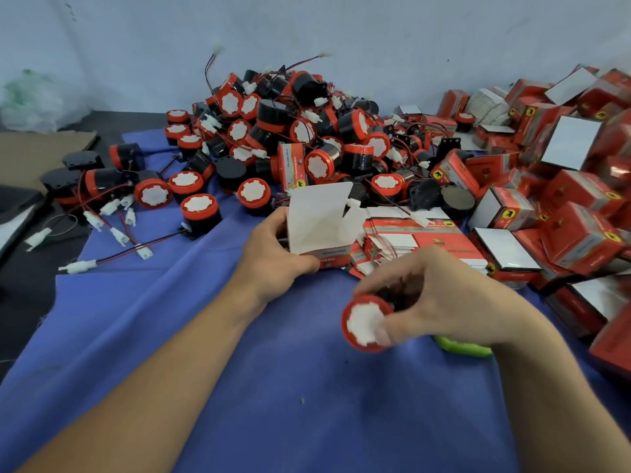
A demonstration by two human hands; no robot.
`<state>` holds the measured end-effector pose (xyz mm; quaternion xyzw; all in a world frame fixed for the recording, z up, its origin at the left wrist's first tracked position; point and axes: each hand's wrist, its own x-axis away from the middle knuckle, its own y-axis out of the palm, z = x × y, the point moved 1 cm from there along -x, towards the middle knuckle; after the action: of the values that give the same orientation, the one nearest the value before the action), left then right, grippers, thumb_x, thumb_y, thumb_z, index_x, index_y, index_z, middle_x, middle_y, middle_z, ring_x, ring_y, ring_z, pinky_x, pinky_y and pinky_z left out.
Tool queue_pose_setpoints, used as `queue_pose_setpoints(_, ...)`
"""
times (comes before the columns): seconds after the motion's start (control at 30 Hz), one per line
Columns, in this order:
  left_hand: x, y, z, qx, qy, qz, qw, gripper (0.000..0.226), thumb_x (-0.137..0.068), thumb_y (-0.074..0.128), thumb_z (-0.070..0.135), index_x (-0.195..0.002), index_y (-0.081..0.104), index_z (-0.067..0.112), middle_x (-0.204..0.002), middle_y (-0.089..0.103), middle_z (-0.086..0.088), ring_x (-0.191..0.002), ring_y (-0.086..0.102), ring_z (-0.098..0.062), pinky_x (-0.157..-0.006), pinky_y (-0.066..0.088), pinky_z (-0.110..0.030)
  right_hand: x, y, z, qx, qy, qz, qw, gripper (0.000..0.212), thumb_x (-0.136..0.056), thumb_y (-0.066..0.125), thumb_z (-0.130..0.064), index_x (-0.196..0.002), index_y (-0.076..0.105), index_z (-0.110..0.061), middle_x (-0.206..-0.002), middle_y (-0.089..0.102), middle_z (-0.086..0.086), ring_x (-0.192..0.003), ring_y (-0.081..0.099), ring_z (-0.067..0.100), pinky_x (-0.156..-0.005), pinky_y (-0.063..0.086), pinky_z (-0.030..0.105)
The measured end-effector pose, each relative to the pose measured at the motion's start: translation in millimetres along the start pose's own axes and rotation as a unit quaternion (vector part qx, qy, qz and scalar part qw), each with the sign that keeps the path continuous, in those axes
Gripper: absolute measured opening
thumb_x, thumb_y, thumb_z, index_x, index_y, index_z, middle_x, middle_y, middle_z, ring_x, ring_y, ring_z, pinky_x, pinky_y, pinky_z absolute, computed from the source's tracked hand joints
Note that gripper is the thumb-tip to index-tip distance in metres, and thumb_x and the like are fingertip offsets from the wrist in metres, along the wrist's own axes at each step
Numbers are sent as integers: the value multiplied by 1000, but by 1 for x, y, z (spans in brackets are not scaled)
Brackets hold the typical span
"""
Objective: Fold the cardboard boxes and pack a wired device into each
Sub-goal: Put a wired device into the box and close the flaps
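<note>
a heap of round black-and-red wired devices [290,131] with white plug connectors fills the back of the blue cloth [222,387]. loose devices [153,192] lie to its left, their wires trailing toward the near side. a pile of folded red and white cardboard boxes [563,206] crowds the right edge. a stack of flat red and white box blanks [409,240] lies just behind the right hand [440,295], and a green object [464,348] shows partly under that wrist.

the left hand [273,247] grips an upright open white-lined cardboard box [321,223], fingers curled round its left side and thumb on its lower front, the flaps standing up. the right hand pinches a blurred red-rimmed round device [367,322], white face toward the camera, near the box; its wire cannot be made out.

bare cloth lies between the forearms, hemmed by the heap behind and the boxes to the right.
</note>
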<state>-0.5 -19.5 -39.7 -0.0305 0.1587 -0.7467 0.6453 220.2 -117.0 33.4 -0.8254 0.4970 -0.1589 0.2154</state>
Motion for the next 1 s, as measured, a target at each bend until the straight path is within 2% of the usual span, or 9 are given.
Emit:
queue_pose_setpoints(0.07, 0, 1, 0, 6, 29, -25, 999, 73, -61, 88, 10, -122, 65, 42, -113, 74, 20, -106, 69, -2, -83, 60, -28, -5, 5, -6, -104, -84, 126, 983, 35, -71, 90, -7, -101, 82, -22, -95, 80, 0, -88, 75, 12, -75, 57, 23)
queue_pose_setpoints(0.13, 2, 5, 2, -6, 60, -46, 997, 73, -64, 84, 8, -122, 64, 47, -113, 74, 18, -107, 68, -4, -82, 59, -28, -12, 12, -10, -168, -132, 302, 929, 34, -71, 87, -10, -102, 82, -24, -96, 80, 0, -89, 75, 16, -77, 58, 28)
queue_pose_setpoints(0.23, 6, 11, 4, -31, 80, -86, 993, 71, -64, 79, 12, -121, 62, 50, -108, 73, 19, -101, 68, -2, -75, 55, -19, -21, 23, -10, -38, -110, 449, 886, 35, -69, 87, -25, -102, 79, -30, -96, 77, -13, -93, 73, 11, -81, 56, 23)
queue_pose_setpoints(0.33, 7, 14, 6, -42, 106, -110, 987, 70, -68, 81, 8, -117, 62, 54, -104, 73, 17, -93, 70, -7, -71, 52, -14, -30, 38, 0, 120, -56, 429, 894, 37, -69, 89, -33, -102, 76, -42, -95, 74, -23, -99, 65, 8, -88, 51, 27)
queue_pose_setpoints(0.43, 7, 15, 7, -53, 118, -121, 984, 66, -67, 78, 7, -111, 62, 54, -100, 73, 17, -89, 70, -7, -69, 51, -12, -39, 45, 6, 206, -34, 418, 884, 26, -76, 83, -40, -101, 78, -44, -91, 74, -19, -93, 56, 9, -90, 39, 22)
queue_pose_setpoints(0.57, 4, 16, 0, -40, 82, -120, 989, 63, -61, 79, 15, -111, 66, 51, -104, 76, 16, -91, 73, -8, -72, 56, -20, -42, 44, 11, 353, -2, 471, 809, 18, -80, 73, -49, -85, 83, -35, -82, 75, -12, -96, 55, 22, -90, 26, 33)
queue_pose_setpoints(0.73, 5, 17, -2, -45, 65, -116, 990, 69, -61, 84, 14, -118, 66, 47, -111, 75, 17, -99, 73, -10, -83, 64, -40, -37, 43, 5, 398, 55, 515, 757, 20, -85, 71, -45, -74, 82, -32, -82, 65, -8, -89, 47, 28, -85, 27, 39)
queue_pose_setpoints(0.83, 6, 16, 0, -51, 57, -114, 991, 72, -61, 85, 14, -120, 63, 50, -112, 74, 20, -102, 72, -7, -85, 63, -42, -36, 44, 4, 428, 73, 493, 754, 13, -85, 76, -32, -75, 82, -26, -84, 57, 3, -85, 47, 34, -82, 27, 42)
queue_pose_setpoints(1.0, 8, 15, 4, -50, 47, -121, 990, 70, -60, 83, 19, -123, 64, 43, -112, 74, 19, -101, 71, -8, -86, 62, -47, -37, 43, 2, 452, 101, 436, 771, 30, -89, 52, -28, -77, 79, -25, -77, 57, 2, -84, 50, 30, -83, 29, 42)
